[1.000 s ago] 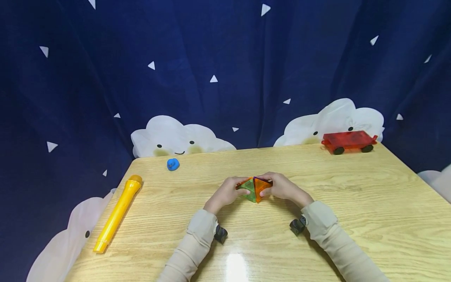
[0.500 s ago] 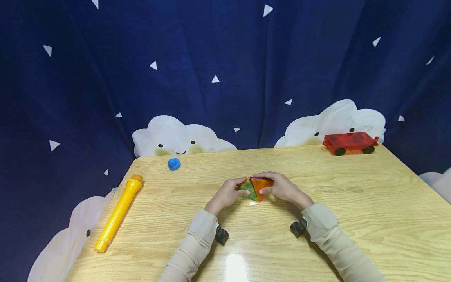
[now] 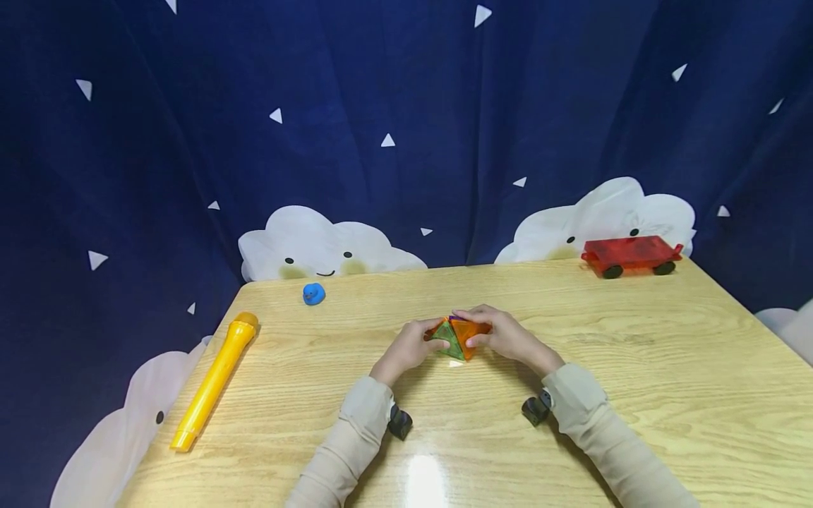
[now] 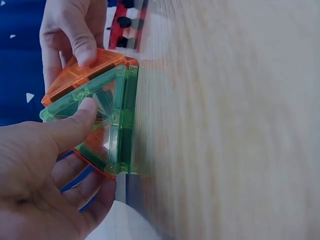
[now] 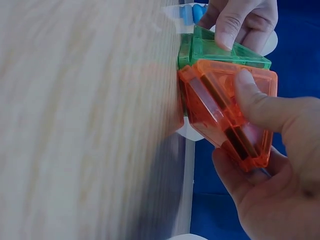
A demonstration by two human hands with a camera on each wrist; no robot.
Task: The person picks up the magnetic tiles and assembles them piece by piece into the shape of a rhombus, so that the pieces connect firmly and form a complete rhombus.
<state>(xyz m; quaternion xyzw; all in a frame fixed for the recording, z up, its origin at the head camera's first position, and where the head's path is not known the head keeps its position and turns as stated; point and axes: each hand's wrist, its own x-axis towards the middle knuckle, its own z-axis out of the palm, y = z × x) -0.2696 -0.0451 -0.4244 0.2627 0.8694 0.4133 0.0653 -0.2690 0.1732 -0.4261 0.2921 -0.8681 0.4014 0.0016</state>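
My left hand [image 3: 409, 347] pinches a clear green triangular magnetic tile [image 3: 448, 340], with the thumb on its near face and the fingers behind. Opposite it, my right hand [image 3: 506, 340] grips a clear orange magnetic tile [image 3: 465, 337] the same way. The two tiles meet along a slanted seam. In the left wrist view the green tile [image 4: 120, 95] stands at the tabletop, with more orange showing behind it. From the right wrist, the orange tile [image 5: 232, 107] looks like part of a folded block. A bit of purple shows at the top in the head view; its shape is hidden.
A yellow toy microphone [image 3: 214, 384] lies at the left of the wooden table [image 3: 635, 374]. The blue rubber duck [image 3: 314, 293] is at the back left. At the back right stands a red wheeled toy car base [image 3: 631, 255]. Behind hangs a dark blue curtain [image 3: 356, 85].
The seam between the green and orange tiles has gone from nearly upright to slanted, its top leaning left. Both hands keep their grip and have barely moved.
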